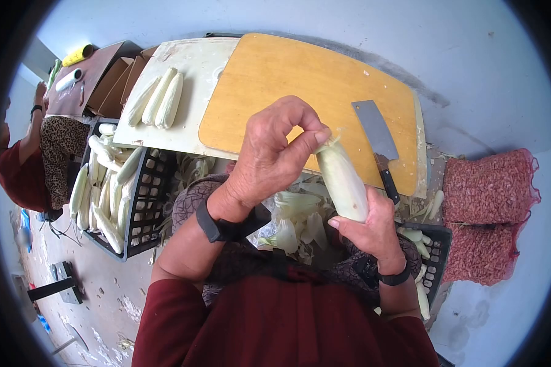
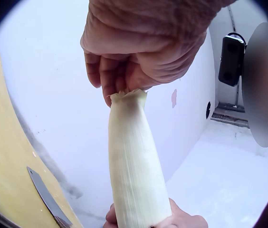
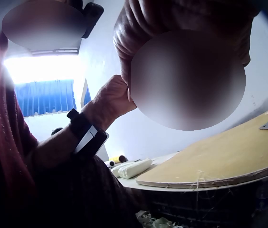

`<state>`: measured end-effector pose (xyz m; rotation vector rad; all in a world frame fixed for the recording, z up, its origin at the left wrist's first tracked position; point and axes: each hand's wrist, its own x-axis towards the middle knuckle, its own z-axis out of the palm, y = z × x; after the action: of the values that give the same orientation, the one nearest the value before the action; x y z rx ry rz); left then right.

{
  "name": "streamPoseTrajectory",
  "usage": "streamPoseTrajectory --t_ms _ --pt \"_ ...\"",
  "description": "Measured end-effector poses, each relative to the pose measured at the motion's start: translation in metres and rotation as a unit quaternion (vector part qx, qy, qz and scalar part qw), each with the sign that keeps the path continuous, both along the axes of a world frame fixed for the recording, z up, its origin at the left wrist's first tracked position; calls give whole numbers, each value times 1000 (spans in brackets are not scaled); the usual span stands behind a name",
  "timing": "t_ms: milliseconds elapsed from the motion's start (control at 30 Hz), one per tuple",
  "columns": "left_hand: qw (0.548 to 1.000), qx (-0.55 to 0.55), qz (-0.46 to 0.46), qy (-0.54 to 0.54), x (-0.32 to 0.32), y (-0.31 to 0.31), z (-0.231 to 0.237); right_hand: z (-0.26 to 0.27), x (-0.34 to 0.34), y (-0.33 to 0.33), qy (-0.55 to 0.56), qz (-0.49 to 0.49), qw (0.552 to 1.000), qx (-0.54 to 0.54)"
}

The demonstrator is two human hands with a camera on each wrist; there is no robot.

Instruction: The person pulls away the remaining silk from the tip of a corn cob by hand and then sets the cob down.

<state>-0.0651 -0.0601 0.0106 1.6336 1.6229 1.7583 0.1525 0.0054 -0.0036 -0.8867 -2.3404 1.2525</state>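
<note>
Near the flat yellow board (image 1: 288, 73), a pale-green, husk-covered corn ear (image 1: 341, 174) is held at both ends — left hand (image 1: 274, 147) pinching its ragged upper end, right hand (image 1: 373, 227) grasping its lower end. A steel cleaver (image 1: 376, 129) with a dark handle lies on the board.

We note a white table (image 1: 196, 101), three corn ears (image 1: 160, 98) side by side on its left part, a yellow board (image 1: 275, 76) over most of the rest; on the board, a cleaver (image 1: 376, 129), handle past the near edge, and small crumbs (image 1: 366, 73). Farther left, we log a brown table (image 1: 61, 105) bearing a yellow roll (image 1: 78, 55) and a white roll (image 1: 68, 79). On the grey floor (image 1: 98, 257), we see pale scraps (image 1: 131, 309) scattered.
</note>
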Motion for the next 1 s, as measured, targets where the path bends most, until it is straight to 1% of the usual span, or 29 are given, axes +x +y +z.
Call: streamPoseTrajectory --t_ms 67,267,300,367,400,467,567,733,867,1000 --pt "999 16 16 23 -1 1 -1 0 0 1 -13 -1 1000 -3" --pt "998 44 25 39 1 2 1 5 0 0 -12 12 1000 14" --pt "998 44 25 40 1 2 1 4 0 -1 2 9 1000 19" --pt "995 50 43 79 1 3 0 4 -1 -1 17 6 1000 23" --pt "995 50 42 79 0 3 0 4 -1 -1 22 5 1000 15" --pt "987 85 58 121 -2 4 -1 4 -1 -1 27 4 1000 7" --pt "987 67 77 122 -2 2 -2 4 0 0 20 2 1000 0" --pt "986 69 82 127 -2 2 -3 5 0 0 16 4 1000 -10" --pt "987 72 80 119 -2 3 -4 3 0 0 25 9 1000 1" --pt "988 68 80 116 -2 3 -4 1 1 1 24 9 1000 -18"
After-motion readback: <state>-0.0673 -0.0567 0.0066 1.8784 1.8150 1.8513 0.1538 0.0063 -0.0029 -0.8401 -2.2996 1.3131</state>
